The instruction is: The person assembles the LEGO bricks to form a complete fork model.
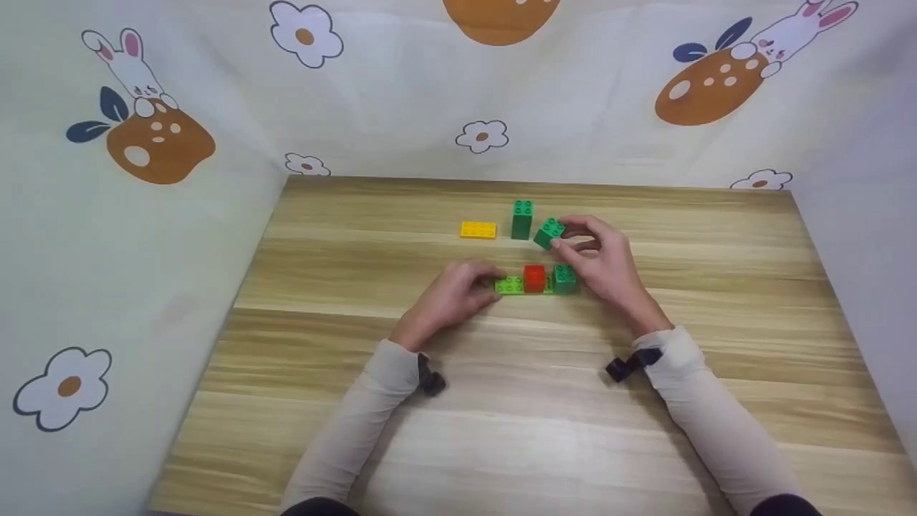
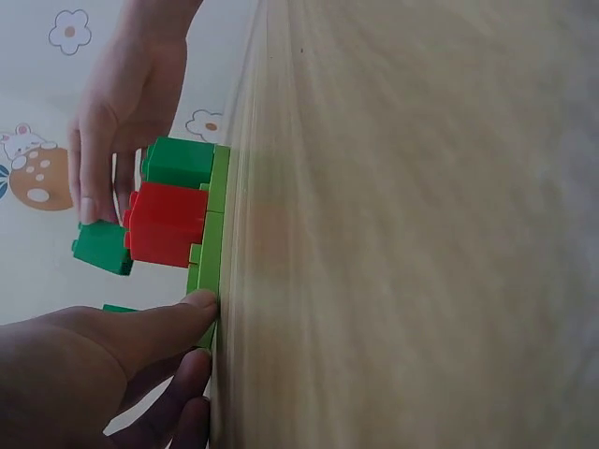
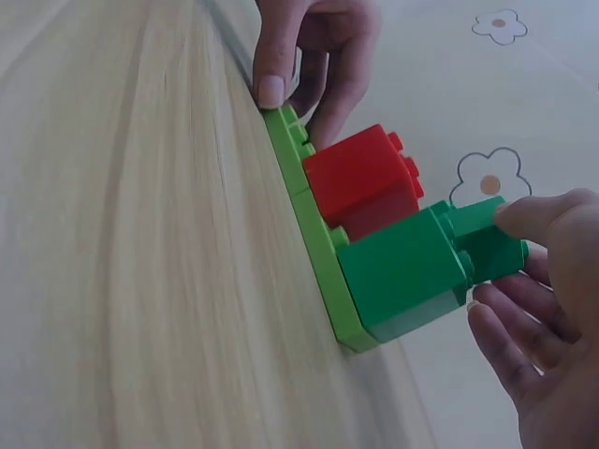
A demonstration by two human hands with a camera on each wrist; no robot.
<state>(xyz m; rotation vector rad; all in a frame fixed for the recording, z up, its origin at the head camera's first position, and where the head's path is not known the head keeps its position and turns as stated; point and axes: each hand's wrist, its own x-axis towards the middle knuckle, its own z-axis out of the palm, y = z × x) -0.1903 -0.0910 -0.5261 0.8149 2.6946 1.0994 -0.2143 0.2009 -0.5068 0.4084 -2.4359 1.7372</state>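
We look down on a wooden counter [image 1: 501, 401] where a person works with both hands. Near its middle lies a light green strip [image 1: 509, 285], flat and running left to right; a seam in its side suggests two pieces set end to end. The left hand [image 1: 458, 290] pinches its left end, thumb on the near side and fingers on the far side, probably to stop it sliding. That low grip leaves some knobs uncovered on top.

A red block [image 1: 534, 278] stands upright on the strip around the middle, and a green block [image 1: 564, 276] stands at the right end, with a narrow gap between them.

The right hand [image 1: 607, 261] grasps a loose green block [image 1: 549, 233] between thumb and fingers, off the counter and tilted, beyond the strip's far side. We judge that holding it by the sides keeps its underside free for joining.

Just left of that block, a tall green block [image 1: 521, 222] stands on the counter, close enough to be knocked. Further left, a yellow plate [image 1: 478, 230] lies flat. The upright red and green blocks could hinder fingers working low between them. Behind everything hangs a pale cloth [image 1: 401, 93] printed with rabbits and flowers.
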